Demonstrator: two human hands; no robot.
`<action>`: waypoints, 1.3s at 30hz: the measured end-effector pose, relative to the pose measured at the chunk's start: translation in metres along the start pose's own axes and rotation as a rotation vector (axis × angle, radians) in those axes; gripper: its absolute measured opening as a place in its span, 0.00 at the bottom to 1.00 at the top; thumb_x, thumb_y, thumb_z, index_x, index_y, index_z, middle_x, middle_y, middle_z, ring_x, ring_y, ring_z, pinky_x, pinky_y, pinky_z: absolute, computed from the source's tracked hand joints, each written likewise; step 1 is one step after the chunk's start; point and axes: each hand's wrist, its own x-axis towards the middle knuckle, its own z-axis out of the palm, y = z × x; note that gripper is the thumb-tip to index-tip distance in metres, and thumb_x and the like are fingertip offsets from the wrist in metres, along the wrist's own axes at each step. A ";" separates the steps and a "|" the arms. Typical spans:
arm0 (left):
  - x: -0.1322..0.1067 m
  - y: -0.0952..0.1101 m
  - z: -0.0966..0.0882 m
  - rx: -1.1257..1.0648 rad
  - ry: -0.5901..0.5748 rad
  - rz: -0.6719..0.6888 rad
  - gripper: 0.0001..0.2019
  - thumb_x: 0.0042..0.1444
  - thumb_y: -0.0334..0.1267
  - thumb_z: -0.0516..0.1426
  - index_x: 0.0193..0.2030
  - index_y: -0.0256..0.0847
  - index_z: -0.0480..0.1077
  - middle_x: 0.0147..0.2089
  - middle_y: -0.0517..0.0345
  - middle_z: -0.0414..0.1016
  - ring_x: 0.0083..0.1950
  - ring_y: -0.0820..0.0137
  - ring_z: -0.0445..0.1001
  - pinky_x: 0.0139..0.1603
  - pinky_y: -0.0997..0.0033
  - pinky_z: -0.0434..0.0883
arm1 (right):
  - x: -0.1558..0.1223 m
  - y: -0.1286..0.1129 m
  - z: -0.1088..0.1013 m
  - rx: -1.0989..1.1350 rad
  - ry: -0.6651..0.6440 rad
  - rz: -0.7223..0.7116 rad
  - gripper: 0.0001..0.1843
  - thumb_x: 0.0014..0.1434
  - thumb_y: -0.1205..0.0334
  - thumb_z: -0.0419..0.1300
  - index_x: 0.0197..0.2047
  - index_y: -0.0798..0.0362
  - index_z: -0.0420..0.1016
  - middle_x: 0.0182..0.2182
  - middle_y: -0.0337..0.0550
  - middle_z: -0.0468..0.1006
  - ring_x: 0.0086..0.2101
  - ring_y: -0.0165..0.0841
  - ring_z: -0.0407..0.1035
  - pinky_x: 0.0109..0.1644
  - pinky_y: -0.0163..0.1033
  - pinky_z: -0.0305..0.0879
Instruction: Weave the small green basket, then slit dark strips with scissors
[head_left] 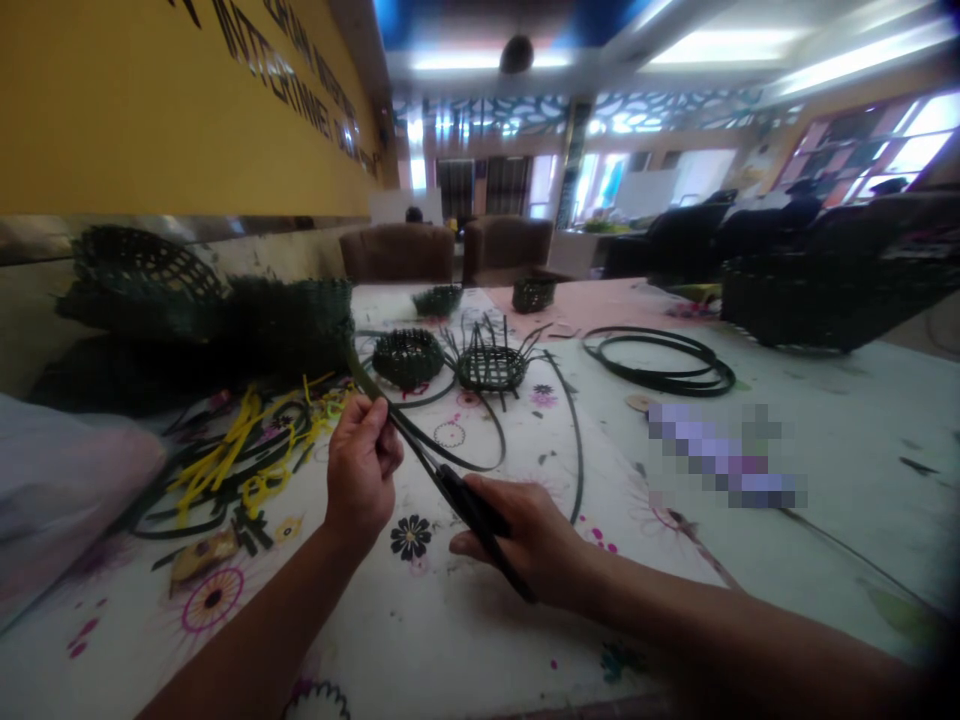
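Observation:
Pinched between the fingers of my left hand (364, 465) is a dark green weaving strip (366, 378), which bends up and away past the fist. My right hand (536, 535) grips a pair of scissors (480, 525) by the black handles. Their blades point up and left, close to the strip just beyond my left fingers; whether they touch it I cannot tell. Beyond both hands, a small woven basket (408, 357) sits beside a half-woven basket (492, 368) with strip ends sticking up. Loose strip loops (577, 440) curve over the flowered tablecloth.
Large dark baskets (292, 320) stack at the left, near yellow strips (225, 450) and a plastic bag (60, 500). A strip coil (660, 360) lies at right, with a big basket (825, 305) behind it. Two smaller baskets and brown chairs (397, 253) are farther back.

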 end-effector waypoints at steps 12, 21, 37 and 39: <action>0.011 0.006 -0.007 0.048 0.017 0.020 0.10 0.54 0.34 0.59 0.29 0.40 0.59 0.16 0.69 0.54 0.15 0.81 0.45 0.16 0.80 0.47 | 0.003 -0.001 -0.004 -0.066 0.024 0.021 0.13 0.52 0.59 0.69 0.32 0.55 0.70 0.24 0.33 0.67 0.25 0.26 0.59 0.29 0.32 0.53; 0.000 0.004 0.001 0.052 -0.006 0.034 0.11 0.54 0.35 0.60 0.29 0.40 0.59 0.17 0.69 0.53 0.16 0.80 0.47 0.16 0.80 0.46 | 0.001 0.004 -0.001 -0.112 0.075 0.015 0.16 0.51 0.57 0.70 0.39 0.55 0.74 0.27 0.36 0.72 0.26 0.29 0.64 0.31 0.32 0.57; 0.009 0.007 -0.005 0.044 0.021 0.029 0.11 0.53 0.35 0.60 0.29 0.41 0.59 0.15 0.70 0.54 0.14 0.81 0.45 0.15 0.79 0.46 | 0.002 -0.003 -0.007 -0.085 0.017 -0.034 0.15 0.55 0.55 0.66 0.28 0.54 0.66 0.23 0.34 0.65 0.23 0.26 0.57 0.27 0.32 0.55; 0.010 0.008 -0.006 0.032 0.015 0.022 0.12 0.53 0.35 0.61 0.29 0.41 0.58 0.15 0.70 0.54 0.14 0.81 0.46 0.15 0.80 0.46 | 0.002 -0.004 -0.007 -0.082 0.012 -0.035 0.16 0.55 0.55 0.66 0.27 0.54 0.64 0.22 0.33 0.64 0.23 0.26 0.56 0.27 0.32 0.54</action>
